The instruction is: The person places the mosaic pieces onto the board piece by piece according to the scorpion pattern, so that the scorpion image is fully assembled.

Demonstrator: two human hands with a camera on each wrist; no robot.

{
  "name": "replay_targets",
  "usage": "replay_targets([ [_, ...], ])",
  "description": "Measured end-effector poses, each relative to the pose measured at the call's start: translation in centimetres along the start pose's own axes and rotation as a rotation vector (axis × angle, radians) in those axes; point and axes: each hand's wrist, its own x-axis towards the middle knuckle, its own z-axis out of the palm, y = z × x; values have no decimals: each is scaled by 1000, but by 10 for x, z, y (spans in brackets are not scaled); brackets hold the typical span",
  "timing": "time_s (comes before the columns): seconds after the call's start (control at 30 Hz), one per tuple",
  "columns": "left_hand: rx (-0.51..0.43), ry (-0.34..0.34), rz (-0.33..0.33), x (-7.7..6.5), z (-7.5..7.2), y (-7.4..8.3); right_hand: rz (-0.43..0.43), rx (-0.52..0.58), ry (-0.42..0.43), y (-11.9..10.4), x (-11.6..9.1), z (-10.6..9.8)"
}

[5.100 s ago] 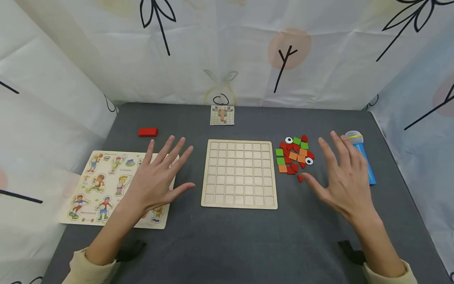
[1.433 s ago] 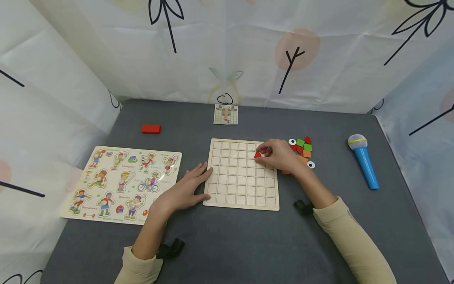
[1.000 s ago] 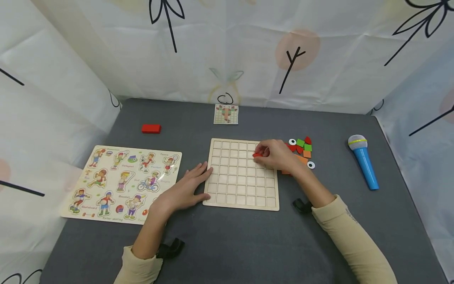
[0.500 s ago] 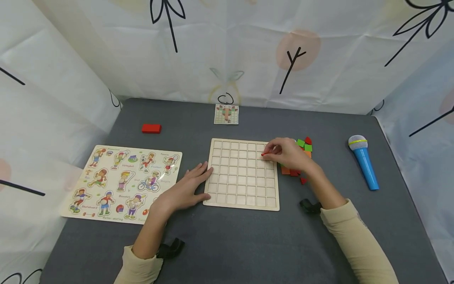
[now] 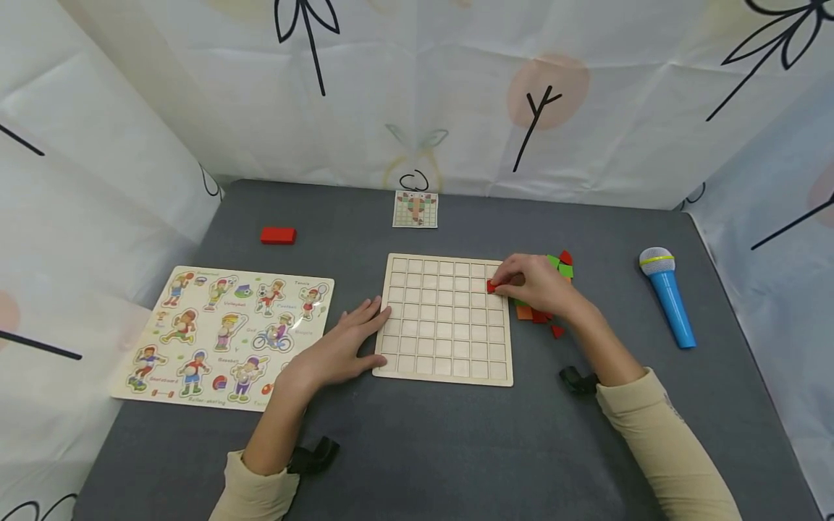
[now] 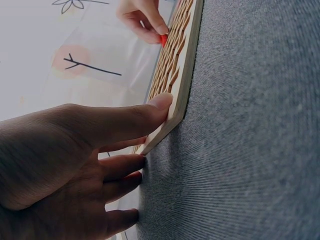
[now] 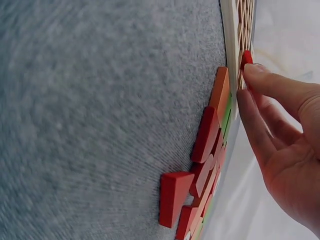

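A square wooden grid board (image 5: 444, 329) lies mid-table. My left hand (image 5: 344, 341) rests at its left edge, fingers stretched out; in the left wrist view the thumb (image 6: 161, 101) lies on the board's corner. Over the right columns near the top, my right hand (image 5: 536, 282) pinches a small red piece (image 5: 491, 287) between thumb and fingers. The right wrist view has this red piece (image 7: 246, 59) at the fingertips, right at the grid. Beside the board, partly hidden by the right hand, lie loose red, green and orange pieces (image 5: 524, 312).
A picture puzzle board (image 5: 215, 325) with cartoon figures lies to the left. Behind it sits a red block (image 5: 278, 236). A small pattern card (image 5: 415, 210) stands out at the table's back. A blue toy microphone (image 5: 671, 300) lies at the right.
Both hands, raised and spread at first, came to the board. The right hand picked up a red piece and has since shifted it rightward over the grid. The left hand stays at the edge.
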Motion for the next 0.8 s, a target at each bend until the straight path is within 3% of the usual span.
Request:
replay_targets([
  [0.2, -22, 19, 28, 0, 3, -6, 1, -42, 15, 2, 1, 3],
  [0.5, -16, -3, 9, -2, -3, 3, 35, 47, 34, 5, -2, -4],
  [0.8, -27, 6, 38, 0, 3, -8, 100, 22, 50, 10, -18, -18],
])
